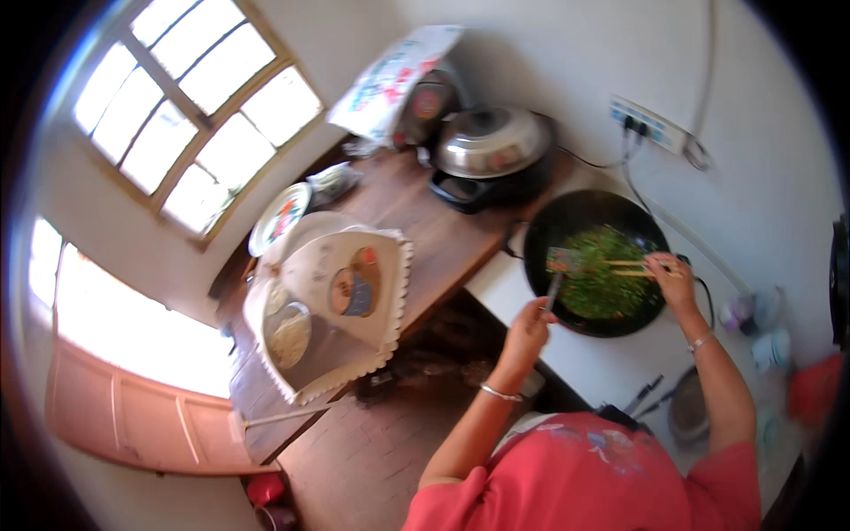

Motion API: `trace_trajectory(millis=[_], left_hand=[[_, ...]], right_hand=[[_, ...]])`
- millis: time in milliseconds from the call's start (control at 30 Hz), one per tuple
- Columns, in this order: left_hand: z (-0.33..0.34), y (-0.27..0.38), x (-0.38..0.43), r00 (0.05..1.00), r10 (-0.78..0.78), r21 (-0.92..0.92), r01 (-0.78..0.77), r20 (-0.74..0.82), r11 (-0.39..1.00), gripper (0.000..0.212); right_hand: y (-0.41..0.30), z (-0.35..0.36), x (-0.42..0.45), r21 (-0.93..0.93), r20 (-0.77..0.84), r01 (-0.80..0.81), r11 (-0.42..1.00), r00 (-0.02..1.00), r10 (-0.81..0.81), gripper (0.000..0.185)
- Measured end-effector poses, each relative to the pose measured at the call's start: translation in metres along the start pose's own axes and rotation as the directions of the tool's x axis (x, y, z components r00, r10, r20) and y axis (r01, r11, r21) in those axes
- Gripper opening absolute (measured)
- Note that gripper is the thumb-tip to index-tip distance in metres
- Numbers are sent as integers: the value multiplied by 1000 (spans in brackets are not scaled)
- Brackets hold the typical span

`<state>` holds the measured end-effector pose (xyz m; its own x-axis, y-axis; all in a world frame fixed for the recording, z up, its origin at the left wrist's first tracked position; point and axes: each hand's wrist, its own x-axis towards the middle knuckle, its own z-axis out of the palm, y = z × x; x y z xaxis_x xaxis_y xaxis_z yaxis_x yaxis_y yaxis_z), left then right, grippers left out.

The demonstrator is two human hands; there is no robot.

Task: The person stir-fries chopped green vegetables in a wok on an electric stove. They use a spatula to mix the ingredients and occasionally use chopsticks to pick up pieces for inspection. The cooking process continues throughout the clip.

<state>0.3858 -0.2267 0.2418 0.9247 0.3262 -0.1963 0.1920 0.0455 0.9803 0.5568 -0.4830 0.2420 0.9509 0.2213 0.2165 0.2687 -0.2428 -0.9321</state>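
Note:
A black wok [546, 292] on the white counter holds chopped green vegetables [601, 279] with small red bits. My left hand [531, 328] grips the handle of a metal spatula [555, 292]; its slotted blade lies over the left part of the greens. From the wok's right side, my right hand [672, 282] holds a pair of wooden chopsticks [627, 268], their tips among the greens. The chopsticks are slightly apart.
A lidded electric pan [491, 143] stands on the wooden table [398, 182] beyond the wok. A fabric food cover [362, 279] stands on the table's left part, with a bowl [290, 335] under it. A knife [643, 395] and a small pan [689, 408] lie near my right forearm. A power strip [647, 124] with cords is on the wall.

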Motion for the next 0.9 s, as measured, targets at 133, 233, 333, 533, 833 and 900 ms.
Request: trace_trajectory(millis=[133,233,333,533,833,900], left_hand=[[-6,3,-4,1000,-18,-131,18,3,991,35],[-3,10,-10,1000,18,-118,-17,4,993,34],[-4,11,-10,1000,29,-88,-28,9,996,33],[-3,17,-8,1000,20,-55,-19,14,998,29],[-11,22,-2,999,52,2,-52,12,999,29],[-9,25,-1,998,53,11,-53,20,999,29]], right_hand=[[-10,-13,13,56,24,121,991,992,-123,16],[-17,-43,25,-171,-38,155,973,986,-163,19],[-12,-57,31,-236,-81,15,972,996,-35,18],[41,-16,45,-39,-151,51,998,987,-57,19],[-6,12,33,186,182,-52,981,983,17,19],[-21,-15,34,55,143,28,998,989,-35,17]])
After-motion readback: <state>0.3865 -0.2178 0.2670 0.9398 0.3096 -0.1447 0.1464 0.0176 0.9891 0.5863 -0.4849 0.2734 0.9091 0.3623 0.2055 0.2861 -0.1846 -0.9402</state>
